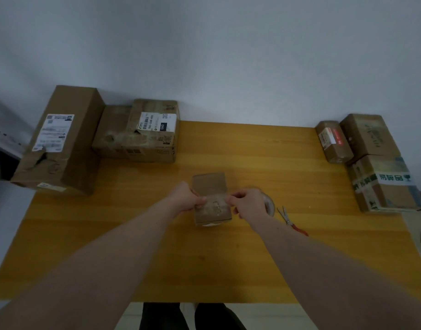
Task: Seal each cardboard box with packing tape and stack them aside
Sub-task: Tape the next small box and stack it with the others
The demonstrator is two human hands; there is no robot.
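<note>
While it rests on the table (252,258), the small box (213,206) is pinched between left hand (185,198) and right hand (248,202).

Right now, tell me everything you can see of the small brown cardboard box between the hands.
The small brown cardboard box sits near the middle of the yellow wooden table, plain and unlabelled on top. Its far flap stands open, tilted up and away. A clear, shiny strip of tape is stretched across its top. The left hand and right hand pinch that strip at the box's two sides. A whitish edge shows under the near side.
</note>
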